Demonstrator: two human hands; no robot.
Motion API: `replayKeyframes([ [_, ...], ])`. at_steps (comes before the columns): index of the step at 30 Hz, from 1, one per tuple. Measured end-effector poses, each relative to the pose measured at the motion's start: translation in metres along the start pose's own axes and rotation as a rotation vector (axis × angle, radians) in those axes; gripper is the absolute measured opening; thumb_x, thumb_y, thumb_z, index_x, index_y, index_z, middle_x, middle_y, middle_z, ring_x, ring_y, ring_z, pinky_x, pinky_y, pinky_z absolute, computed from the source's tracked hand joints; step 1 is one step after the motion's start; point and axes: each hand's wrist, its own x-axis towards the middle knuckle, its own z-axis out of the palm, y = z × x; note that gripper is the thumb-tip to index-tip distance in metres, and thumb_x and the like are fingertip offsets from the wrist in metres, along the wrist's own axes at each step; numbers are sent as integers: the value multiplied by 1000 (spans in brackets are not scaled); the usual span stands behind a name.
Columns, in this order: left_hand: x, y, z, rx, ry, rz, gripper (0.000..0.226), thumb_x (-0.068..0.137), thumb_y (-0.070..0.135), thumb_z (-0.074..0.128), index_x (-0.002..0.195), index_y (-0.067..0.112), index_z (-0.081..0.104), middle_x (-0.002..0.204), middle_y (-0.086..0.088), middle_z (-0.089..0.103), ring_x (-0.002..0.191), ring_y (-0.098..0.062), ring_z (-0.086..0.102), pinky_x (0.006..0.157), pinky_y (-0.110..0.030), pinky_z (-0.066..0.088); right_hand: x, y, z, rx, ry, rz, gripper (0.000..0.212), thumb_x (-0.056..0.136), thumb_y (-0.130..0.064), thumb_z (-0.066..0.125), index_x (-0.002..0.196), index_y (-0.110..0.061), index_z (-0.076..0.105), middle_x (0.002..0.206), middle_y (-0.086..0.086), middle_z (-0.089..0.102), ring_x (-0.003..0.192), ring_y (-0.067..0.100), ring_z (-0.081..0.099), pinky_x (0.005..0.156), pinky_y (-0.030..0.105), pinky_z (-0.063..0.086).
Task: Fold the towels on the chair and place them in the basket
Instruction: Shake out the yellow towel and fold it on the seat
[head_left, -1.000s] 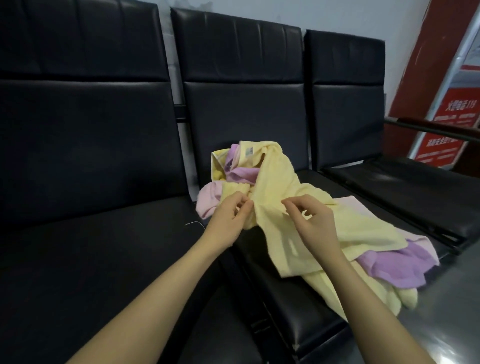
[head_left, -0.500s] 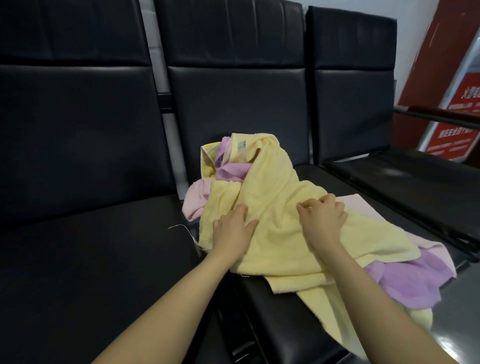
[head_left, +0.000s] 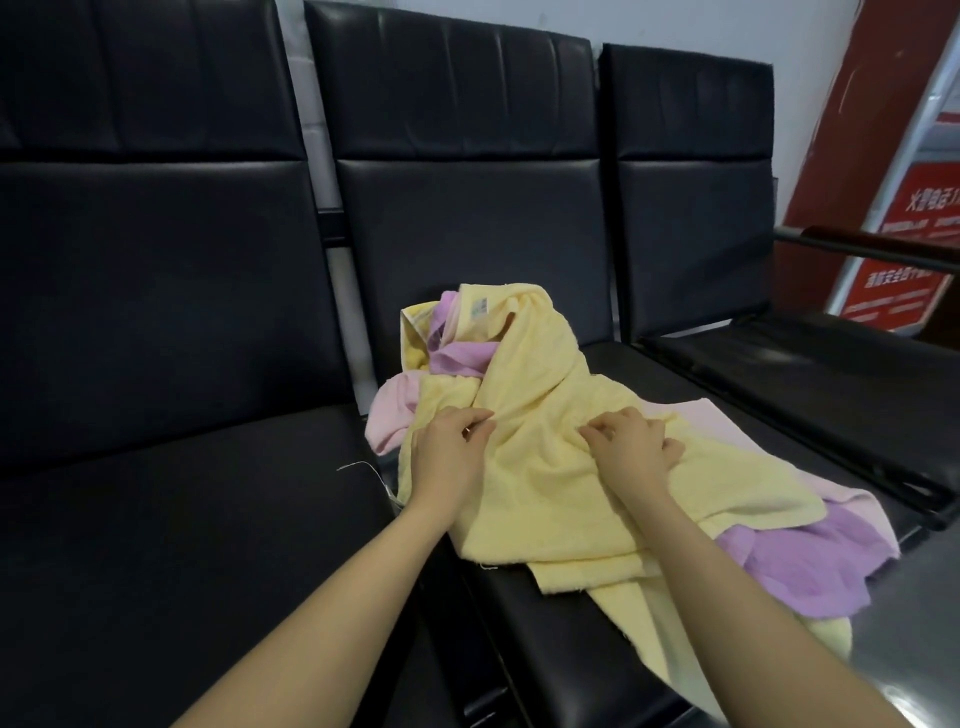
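A heap of towels lies on the middle black chair seat (head_left: 571, 639). On top is a yellow towel (head_left: 545, 415), draped up against the backrest. A purple towel (head_left: 810, 561) and a pink towel (head_left: 395, 415) show beneath it. My left hand (head_left: 452, 452) rests on the yellow towel's left part, fingers curled and pinching the cloth. My right hand (head_left: 631, 447) sits a little to the right on the same towel, its fingers bent and gathering a fold. No basket is in view.
A black chair (head_left: 156, 519) stands to the left and another (head_left: 805, 374) to the right, with a metal armrest (head_left: 872, 254) beyond. A red sign (head_left: 904, 260) leans at the far right. Grey floor (head_left: 924, 597) shows at the lower right.
Both hands dropped from holding the yellow towel's edge in the air to lying on it on the seat. Now their fingers curl into the cloth again.
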Motion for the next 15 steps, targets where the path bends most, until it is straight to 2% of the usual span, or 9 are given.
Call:
replayKeyframes([
  [3, 1, 11, -1, 6, 17, 8, 16, 88, 21, 66, 101, 17, 74, 101, 2, 69, 97, -16, 61, 93, -40, 46, -5, -3, -5, 96, 66, 14, 18, 94, -34, 55, 91, -26, 70, 110, -5, 57, 107, 21, 40, 80, 34, 15],
  [6, 6, 30, -6, -9, 39, 46, 15, 89, 19, 64, 99, 16, 74, 100, 4, 70, 99, -15, 60, 92, -35, 46, -15, -11, -15, 329, 197, 3, 16, 92, -28, 55, 83, -26, 68, 100, -10, 57, 105, 18, 47, 81, 31, 15],
  [10, 18, 69, -16, -52, 86, 129, 16, 91, 20, 62, 100, 17, 74, 102, 8, 69, 100, -11, 59, 95, -33, 44, -25, -31, -41, 610, 308, -3, 17, 93, -24, 55, 80, -29, 64, 99, -12, 57, 104, 18, 52, 95, 34, 24],
  [12, 25, 93, -21, -65, 111, 179, 15, 90, 20, 63, 99, 18, 74, 97, 10, 68, 98, -11, 59, 96, -34, 44, -27, -44, -58, 737, 369, 4, 17, 93, -24, 55, 80, -31, 64, 99, -13, 58, 100, 11, 53, 105, 37, 27],
  [15, 33, 129, -31, -86, 131, 274, 13, 90, 19, 64, 97, 18, 74, 95, 8, 67, 96, -11, 61, 92, -28, 46, -28, -60, -81, 860, 461, 27, 14, 94, -25, 55, 85, -29, 65, 104, -9, 59, 88, 1, 52, 110, 39, 24],
])
